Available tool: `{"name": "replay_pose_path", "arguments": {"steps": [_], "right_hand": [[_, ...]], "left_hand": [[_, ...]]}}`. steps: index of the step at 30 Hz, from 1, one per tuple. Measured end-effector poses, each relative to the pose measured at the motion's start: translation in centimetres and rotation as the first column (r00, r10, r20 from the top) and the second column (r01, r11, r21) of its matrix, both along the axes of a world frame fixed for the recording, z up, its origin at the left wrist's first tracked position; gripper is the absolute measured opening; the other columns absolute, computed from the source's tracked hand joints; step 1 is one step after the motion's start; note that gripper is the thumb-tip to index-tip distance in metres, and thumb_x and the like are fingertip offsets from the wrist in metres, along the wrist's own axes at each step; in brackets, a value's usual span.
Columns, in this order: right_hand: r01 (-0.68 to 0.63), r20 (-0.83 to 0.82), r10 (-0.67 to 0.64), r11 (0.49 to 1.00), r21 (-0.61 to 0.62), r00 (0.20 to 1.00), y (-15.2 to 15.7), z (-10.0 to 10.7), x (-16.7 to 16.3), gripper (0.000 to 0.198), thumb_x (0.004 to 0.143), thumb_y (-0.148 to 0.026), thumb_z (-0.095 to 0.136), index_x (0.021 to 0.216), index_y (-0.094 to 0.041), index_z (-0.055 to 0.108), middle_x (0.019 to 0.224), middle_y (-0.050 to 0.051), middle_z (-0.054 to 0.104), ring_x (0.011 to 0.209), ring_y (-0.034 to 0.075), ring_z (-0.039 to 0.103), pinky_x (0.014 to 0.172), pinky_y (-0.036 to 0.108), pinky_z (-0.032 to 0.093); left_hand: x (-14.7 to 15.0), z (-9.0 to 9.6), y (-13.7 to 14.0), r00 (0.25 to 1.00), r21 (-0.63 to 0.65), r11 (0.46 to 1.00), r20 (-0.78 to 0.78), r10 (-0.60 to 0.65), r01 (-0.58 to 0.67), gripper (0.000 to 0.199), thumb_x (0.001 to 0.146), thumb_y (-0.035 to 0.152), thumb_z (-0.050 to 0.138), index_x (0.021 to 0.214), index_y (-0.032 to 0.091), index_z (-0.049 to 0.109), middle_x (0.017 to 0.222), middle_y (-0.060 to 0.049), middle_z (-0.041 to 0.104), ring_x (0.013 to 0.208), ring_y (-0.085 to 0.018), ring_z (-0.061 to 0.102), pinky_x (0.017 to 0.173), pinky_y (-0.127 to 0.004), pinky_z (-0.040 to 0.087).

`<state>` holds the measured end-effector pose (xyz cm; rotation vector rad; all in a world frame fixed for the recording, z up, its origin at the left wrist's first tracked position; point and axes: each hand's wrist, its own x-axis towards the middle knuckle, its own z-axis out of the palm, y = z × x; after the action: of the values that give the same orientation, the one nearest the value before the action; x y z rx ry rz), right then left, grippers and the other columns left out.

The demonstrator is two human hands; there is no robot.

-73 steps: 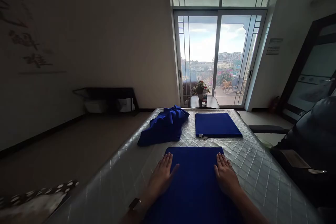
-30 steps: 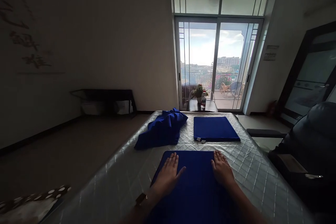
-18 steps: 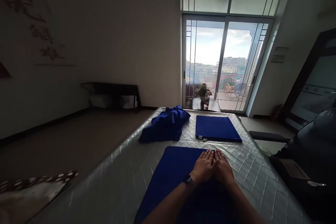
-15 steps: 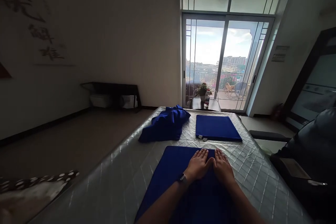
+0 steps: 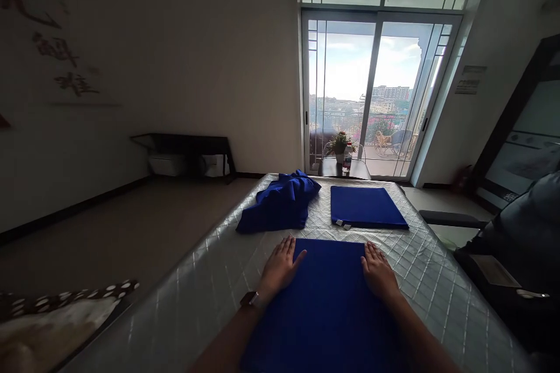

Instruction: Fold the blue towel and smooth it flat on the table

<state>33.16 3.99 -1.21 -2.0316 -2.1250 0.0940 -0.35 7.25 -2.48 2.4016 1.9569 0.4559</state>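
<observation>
A flat blue cloth point(image 5: 328, 297) lies spread on the silver quilted mattress point(image 5: 188, 297) in front of me, its near end running out of view. At its far left corner rests my left hand point(image 5: 282, 265), fingers stretched out and thumb apart, a watch on the wrist. My right hand point(image 5: 378, 271) lies flat along the far right corner, also with outstretched fingers. Beyond them, a crumpled blue cloth point(image 5: 282, 204) sits to the left. A neatly folded blue cloth point(image 5: 367, 207) with small white tags lies to the right.
Past the mattress stands a small table point(image 5: 350, 168) with a potted plant point(image 5: 340, 145) and a bottle point(image 5: 347, 157), before a sliding glass door point(image 5: 341, 76). Dark furniture point(image 5: 494, 303) flanks the right side. A low dark bench point(image 5: 188, 151) is by the left wall.
My hands have moved apart, from close together at the far edge's right part to opposite far corners of the flat cloth. The view has shifted slightly.
</observation>
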Motion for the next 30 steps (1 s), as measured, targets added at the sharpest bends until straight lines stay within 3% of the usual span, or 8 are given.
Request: {"name": "replay_pose_path", "arguments": {"steps": [14, 24, 27, 30], "right_hand": [[0.013, 0.051, -0.013, 1.0, 0.001, 0.999, -1.6, 1.2, -0.9, 0.065, 0.103, -0.034, 0.021, 0.161, -0.004, 0.031, 0.17, 0.013, 0.026, 0.159, 0.022, 0.016, 0.13, 0.042, 0.015], [0.025, -0.01, -0.026, 0.999, -0.035, 1.0, -4.0, 0.3, -1.2, 0.067, 0.104, -0.036, 0.019, 0.162, -0.003, 0.026, 0.17, 0.013, 0.024, 0.159, 0.021, 0.015, 0.129, 0.041, 0.015], [0.025, -0.022, -0.026, 0.999, -0.034, 0.999, -4.1, 0.6, -1.3, 0.067, 0.104, -0.036, 0.019, 0.161, -0.004, 0.028, 0.17, 0.012, 0.023, 0.159, 0.021, 0.015, 0.129, 0.04, 0.015], [0.026, -0.039, -0.028, 0.999, -0.045, 0.999, -4.1, 0.9, -1.4, 0.067, 0.104, -0.037, 0.019, 0.162, -0.004, 0.027, 0.17, 0.012, 0.022, 0.159, 0.02, 0.014, 0.129, 0.04, 0.015]], "left_hand": [[0.2, 0.3, -0.4, 1.0, 0.025, 1.0, 0.016, -0.004, 0.004, 0.087, 0.103, 0.069, 0.013, 0.159, 0.007, 0.039, 0.165, -0.019, 0.04, 0.155, -0.032, 0.033, 0.126, -0.049, 0.029], [-0.1, -0.4, 0.3, 1.0, 0.004, 1.0, 0.006, -0.012, 0.012, 0.084, 0.104, 0.067, 0.018, 0.159, 0.007, 0.037, 0.166, -0.019, 0.036, 0.156, -0.031, 0.03, 0.126, -0.049, 0.027], [-0.1, 0.3, 0.6, 1.0, -0.037, 0.999, -0.005, 0.021, -0.021, 0.084, 0.105, 0.065, 0.018, 0.158, 0.004, 0.038, 0.165, -0.022, 0.038, 0.155, -0.033, 0.031, 0.125, -0.051, 0.029], [2.3, 1.6, -0.3, 0.999, -0.008, 1.0, -0.015, -0.029, 0.029, 0.082, 0.106, 0.064, 0.017, 0.158, 0.005, 0.038, 0.165, -0.022, 0.036, 0.156, -0.033, 0.029, 0.126, -0.053, 0.029]]}}
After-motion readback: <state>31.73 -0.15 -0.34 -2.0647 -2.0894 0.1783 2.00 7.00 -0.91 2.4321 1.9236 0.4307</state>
